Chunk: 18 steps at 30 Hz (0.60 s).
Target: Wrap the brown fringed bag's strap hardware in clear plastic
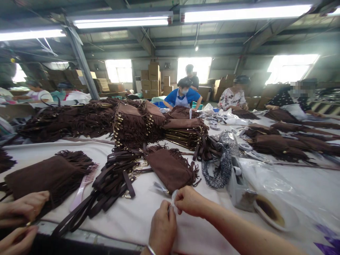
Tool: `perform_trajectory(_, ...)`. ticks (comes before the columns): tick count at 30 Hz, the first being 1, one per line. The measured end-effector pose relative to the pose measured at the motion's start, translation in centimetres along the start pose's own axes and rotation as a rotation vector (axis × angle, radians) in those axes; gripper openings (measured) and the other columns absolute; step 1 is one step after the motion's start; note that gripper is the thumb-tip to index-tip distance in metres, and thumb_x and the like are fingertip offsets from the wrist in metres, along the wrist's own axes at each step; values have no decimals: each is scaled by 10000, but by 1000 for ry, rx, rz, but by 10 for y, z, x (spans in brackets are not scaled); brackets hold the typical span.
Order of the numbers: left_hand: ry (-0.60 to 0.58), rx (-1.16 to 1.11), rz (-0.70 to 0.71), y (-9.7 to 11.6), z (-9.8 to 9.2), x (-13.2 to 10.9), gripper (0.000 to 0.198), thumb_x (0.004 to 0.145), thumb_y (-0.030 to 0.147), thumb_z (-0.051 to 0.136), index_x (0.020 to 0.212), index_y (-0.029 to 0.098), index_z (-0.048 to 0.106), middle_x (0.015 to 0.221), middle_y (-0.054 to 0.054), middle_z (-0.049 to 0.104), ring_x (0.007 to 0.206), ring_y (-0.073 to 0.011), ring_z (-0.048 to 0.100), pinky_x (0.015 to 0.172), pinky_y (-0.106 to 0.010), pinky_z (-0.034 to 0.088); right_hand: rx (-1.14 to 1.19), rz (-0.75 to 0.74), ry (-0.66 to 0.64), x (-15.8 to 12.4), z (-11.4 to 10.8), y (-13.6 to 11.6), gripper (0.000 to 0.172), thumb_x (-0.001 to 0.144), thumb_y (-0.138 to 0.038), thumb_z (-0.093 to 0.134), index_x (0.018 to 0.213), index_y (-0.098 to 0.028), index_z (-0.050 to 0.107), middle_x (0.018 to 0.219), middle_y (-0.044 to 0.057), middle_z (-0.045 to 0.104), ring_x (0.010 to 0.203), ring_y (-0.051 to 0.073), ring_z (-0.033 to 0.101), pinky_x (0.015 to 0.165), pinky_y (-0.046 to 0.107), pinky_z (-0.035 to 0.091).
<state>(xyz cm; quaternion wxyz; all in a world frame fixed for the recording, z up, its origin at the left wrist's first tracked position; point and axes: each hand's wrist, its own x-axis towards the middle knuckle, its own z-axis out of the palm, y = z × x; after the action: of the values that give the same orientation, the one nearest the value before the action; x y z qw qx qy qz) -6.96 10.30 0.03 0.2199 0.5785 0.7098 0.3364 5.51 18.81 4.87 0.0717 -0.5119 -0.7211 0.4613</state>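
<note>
My left hand (163, 225) is closed near the table's front edge, with a bracelet on its wrist. Fingertips of my right hand (191, 201) pinch a small whitish, see-through plastic piece (174, 197) that also runs into my left fingers. Its exact kind I cannot make out. Just beyond my hands lies a dark brown fringed bag (170, 166), flap side up. A clear strip (160, 187) shows by its near corner. To the left is a heap of dark brown straps (111, 180) with gold-coloured metal fittings.
A co-worker's hands (29, 209) work at another fringed bag (39, 173) by a pink comb (85, 184). Stacked bags (130, 124) stand behind. On my right are a tape dispenser (240, 189), a tape roll (271, 212) and clear plastic (281, 180). Several people work across the table.
</note>
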Motion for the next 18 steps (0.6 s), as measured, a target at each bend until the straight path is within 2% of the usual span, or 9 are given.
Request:
perform_trajectory(3, -7, -104, -54, 2, -2, 2, 197, 887, 247, 378, 727, 234, 491, 668, -9, 622, 663, -183, 582, 617, -278, 358, 81, 12, 111, -4, 15, 8, 245, 637, -122, 496, 816, -164, 658, 565, -17, 674, 487, 104, 550, 436, 185, 338)
perform_trajectory(5, -30, -164, -100, 3, -2, 3, 188, 871, 250, 393, 720, 225, 502, 665, -10, 626, 661, -178, 579, 614, -276, 368, 173, 12, 181, -7, 25, 13, 253, 649, -103, 508, 882, -166, 586, 550, -29, 658, 518, 119, 595, 479, 187, 382)
perform_trajectory(7, -59, -229, -156, 4, -1, 4, 178, 855, 255, 408, 715, 216, 511, 639, -5, 618, 626, -168, 569, 588, -270, 374, 241, 3, 229, -10, 33, 17, 206, 668, -87, 504, 849, -180, 536, 534, -43, 629, 524, 126, 605, 495, 192, 396)
perform_trajectory(10, -100, -372, -256, 4, 2, 4, 170, 834, 270, 430, 692, 211, 503, 560, 19, 573, 523, -138, 520, 512, -249, 360, 217, -22, 291, -14, 40, 23, 180, 679, -60, 482, 795, -194, 511, 526, -57, 586, 508, 118, 568, 485, 197, 366)
perform_trajectory(13, -184, -576, -392, 3, 5, 3, 198, 826, 316, 432, 664, 212, 477, 464, 60, 477, 391, -97, 398, 411, -225, 282, 153, -87, 364, -16, 44, 28, 174, 681, -49, 484, 772, -195, 508, 527, -64, 550, 512, 107, 529, 504, 204, 342)
perform_trajectory(16, -270, -801, -499, 3, 7, 1, 232, 816, 392, 443, 668, 214, 452, 429, 98, 397, 326, -56, 254, 365, -203, 185, 243, -79, 344, -15, 49, 33, 148, 713, -71, 482, 784, -202, 484, 515, -70, 543, 482, 101, 513, 479, 200, 334)
perform_trajectory(18, -286, -916, -509, 3, 8, -1, 261, 788, 448, 491, 683, 214, 446, 435, 109, 393, 322, -40, 223, 359, -190, 163, 335, -44, 322, -13, 52, 35, 136, 724, -85, 486, 780, -207, 468, 504, -73, 546, 462, 101, 510, 455, 195, 330)
